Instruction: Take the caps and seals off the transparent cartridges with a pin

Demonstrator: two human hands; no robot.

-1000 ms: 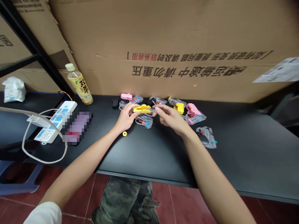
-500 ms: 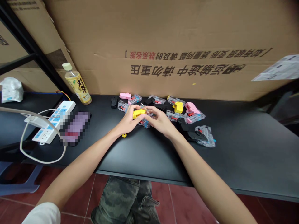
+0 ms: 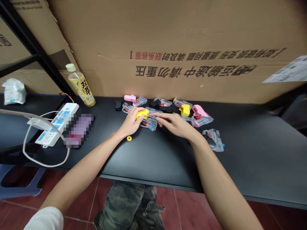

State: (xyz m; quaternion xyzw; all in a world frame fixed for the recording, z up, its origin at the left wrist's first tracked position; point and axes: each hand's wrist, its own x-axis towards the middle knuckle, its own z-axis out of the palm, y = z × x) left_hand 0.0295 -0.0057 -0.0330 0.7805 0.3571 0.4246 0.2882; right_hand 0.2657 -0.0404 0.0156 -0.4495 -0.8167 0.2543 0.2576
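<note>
My left hand [image 3: 131, 123] is closed around a yellow plastic toy-gun shell [image 3: 142, 113], held just above the table. My right hand [image 3: 176, 124] is close on its right, index finger stretched toward the shell's end and thumb below. A thin silvery rod [image 3: 153, 115] appears at the right fingertips; its ends are hard to make out. Beneath the hands lies a clear plastic toy-gun body [image 3: 149, 124] with red and blue parts inside. A yellow ring [image 3: 129, 138] lies flat nearer my left forearm.
More clear, black and pink [image 3: 199, 111] toy-gun pieces lie along the back, with another yellow shell [image 3: 184, 110]. A clear piece [image 3: 214, 140] sits farther right. Left are a drink bottle [image 3: 82, 88], a phone [image 3: 80, 129] and a power strip [image 3: 57, 123] with cables. Cardboard [image 3: 168, 35] stands behind.
My right hand has shifted right and turned, its fingers drawing away from the yellow shell. My left hand still holds the shell. The view has shifted slightly.
</note>
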